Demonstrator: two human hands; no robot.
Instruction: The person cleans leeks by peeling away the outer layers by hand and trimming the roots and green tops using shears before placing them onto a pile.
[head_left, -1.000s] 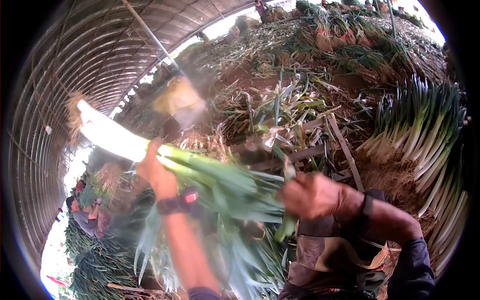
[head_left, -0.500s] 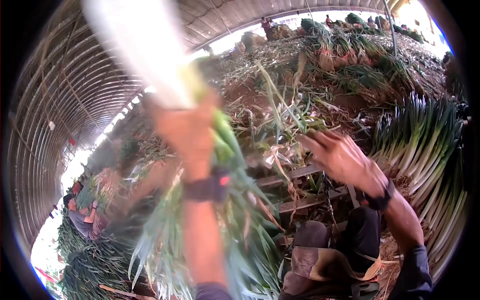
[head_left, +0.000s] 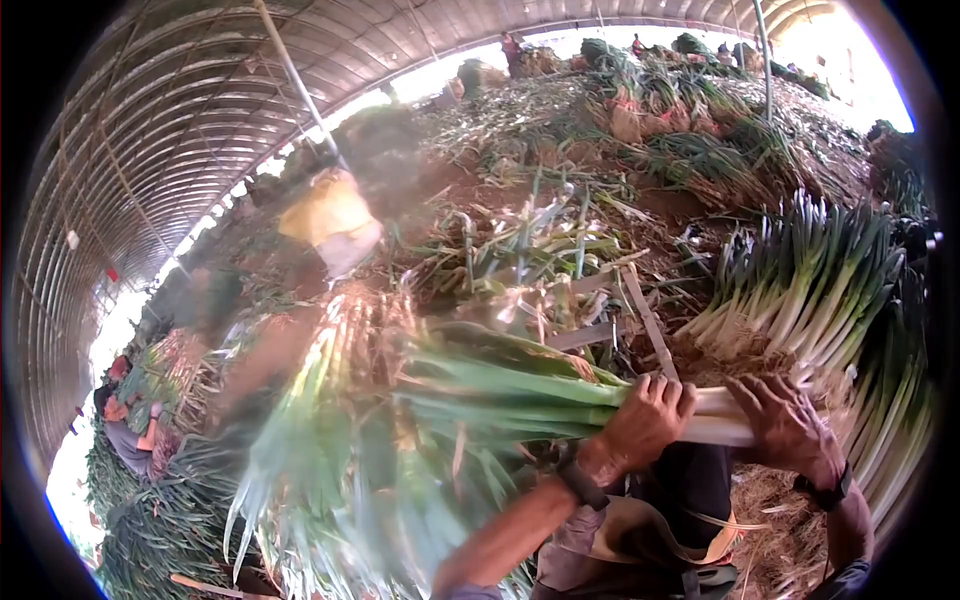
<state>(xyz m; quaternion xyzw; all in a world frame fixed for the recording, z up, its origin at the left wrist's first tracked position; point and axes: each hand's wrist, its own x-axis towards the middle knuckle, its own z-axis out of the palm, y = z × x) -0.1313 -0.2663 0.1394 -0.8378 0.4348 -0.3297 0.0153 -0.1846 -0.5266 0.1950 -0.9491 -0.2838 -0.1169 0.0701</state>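
Note:
A bunch of leeks (head_left: 510, 390) lies sideways across my lap, its green leaves to the left and its white stems to the right. My left hand (head_left: 645, 420) is wrapped round the bunch where green turns to white. Further right, my right hand (head_left: 785, 425) is closed round the white stems near the root end. The root tips are hidden behind my right hand. Below and left of the held bunch, a heap of loose leeks (head_left: 330, 400) spreads its leaves downward.
Trimmed leeks (head_left: 820, 280) stand and lean at the right. A wooden frame (head_left: 650, 320) is just beyond my hands. A yellow and white bag (head_left: 335, 222) sits beyond the heap. At the far left a person (head_left: 130, 430) sits among leeks. Roots (head_left: 780, 520) litter the ground at lower right.
My left hand has come down and right, turning the leeks from upright to sideways. My right hand has moved right and down and has closed on the stems. The view has shifted slightly.

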